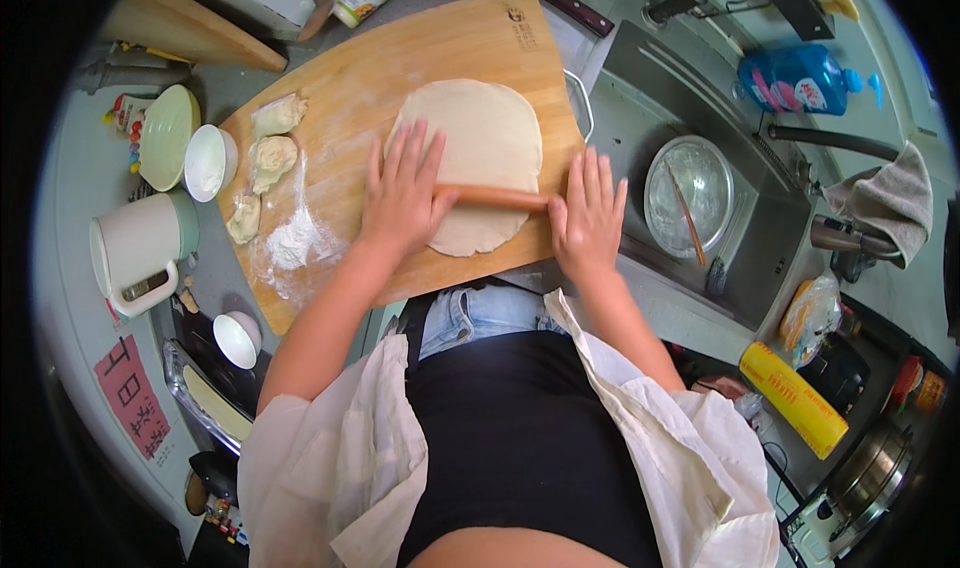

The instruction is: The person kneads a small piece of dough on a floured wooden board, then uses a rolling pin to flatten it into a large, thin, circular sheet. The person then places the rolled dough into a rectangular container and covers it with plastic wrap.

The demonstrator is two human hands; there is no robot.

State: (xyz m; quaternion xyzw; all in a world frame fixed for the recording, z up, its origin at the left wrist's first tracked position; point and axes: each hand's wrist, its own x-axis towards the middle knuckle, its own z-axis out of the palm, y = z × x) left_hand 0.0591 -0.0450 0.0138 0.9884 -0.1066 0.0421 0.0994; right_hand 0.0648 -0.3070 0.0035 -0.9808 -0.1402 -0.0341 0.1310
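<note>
A wide sheet of rolled dough lies on a wooden board. Across its lower part runs a wooden rolling pin. My left hand presses on the pin's left end, fingers stretched forward over the dough's edge. My right hand bears on the other end, beyond the board's right side, thumb against the pin. To the left, several dough pieces sit in a rough column beside a heap of flour.
Right of the board, a sink holds a metal bowl with a chopstick. A dark-handled knife lies behind. Left stand a white bowl of flour, a green bowl, a pitcher and another white bowl.
</note>
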